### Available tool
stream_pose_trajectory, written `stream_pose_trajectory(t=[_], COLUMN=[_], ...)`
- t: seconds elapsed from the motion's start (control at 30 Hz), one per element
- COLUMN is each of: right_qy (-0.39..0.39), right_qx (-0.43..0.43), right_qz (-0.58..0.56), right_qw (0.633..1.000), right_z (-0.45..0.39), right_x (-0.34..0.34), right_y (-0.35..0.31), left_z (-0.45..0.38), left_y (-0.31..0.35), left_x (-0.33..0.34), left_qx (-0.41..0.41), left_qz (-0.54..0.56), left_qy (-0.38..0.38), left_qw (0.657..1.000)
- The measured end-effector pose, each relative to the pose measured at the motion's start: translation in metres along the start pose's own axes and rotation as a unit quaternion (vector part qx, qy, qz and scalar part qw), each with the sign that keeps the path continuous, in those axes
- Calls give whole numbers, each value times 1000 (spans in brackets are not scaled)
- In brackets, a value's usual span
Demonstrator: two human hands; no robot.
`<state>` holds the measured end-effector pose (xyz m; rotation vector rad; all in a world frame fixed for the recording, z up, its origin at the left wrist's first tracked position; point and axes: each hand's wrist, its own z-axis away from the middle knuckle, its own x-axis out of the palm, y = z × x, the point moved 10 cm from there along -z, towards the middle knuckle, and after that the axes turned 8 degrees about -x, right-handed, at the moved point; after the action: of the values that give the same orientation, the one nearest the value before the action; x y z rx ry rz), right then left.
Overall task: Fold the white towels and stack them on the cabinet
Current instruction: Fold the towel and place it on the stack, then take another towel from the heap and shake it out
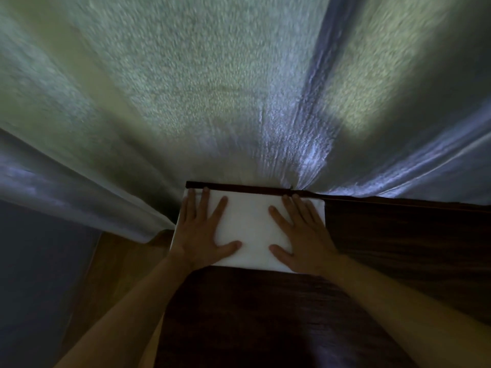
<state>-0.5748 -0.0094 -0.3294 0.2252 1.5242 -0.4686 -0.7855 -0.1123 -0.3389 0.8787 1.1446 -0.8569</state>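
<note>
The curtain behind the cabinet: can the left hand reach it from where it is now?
Probably yes. The left hand lies flat on the towel, fingertips near the cabinet's back edge; the curtain hangs just beyond, nothing between.

Pale draped curtain — blurred, perhaps textured fabric — above a strip of light wooden floor.

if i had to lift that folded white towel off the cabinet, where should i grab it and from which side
Probably by its two short ends, coming in from left and right. The folded towel lies flat on the dark cabinet, its far edge at the cabinet's back edge by the curtain. The left hand and right hand already press flat near those ends.
</note>
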Motion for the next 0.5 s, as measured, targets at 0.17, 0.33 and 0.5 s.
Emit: stream_pose_trajectory(t=[0.17, 0.33, 0.5], right_qy=[22, 25, -93], right_qx=[-7, -11, 14], right_qz=[3, 3, -25], right_qw=[1000, 1000, 995], right_z=[2, -2, -2], right_x=[11, 20, 7], right_y=[4, 7, 1], left_z=[2, -6, -6], left_y=[-18, -21, -14], left_x=[10, 17, 3], left_qx=[19, 21, -28], left_qz=[40, 58, -70], left_qy=[3, -3, -78], left_qw=[999, 998, 994])
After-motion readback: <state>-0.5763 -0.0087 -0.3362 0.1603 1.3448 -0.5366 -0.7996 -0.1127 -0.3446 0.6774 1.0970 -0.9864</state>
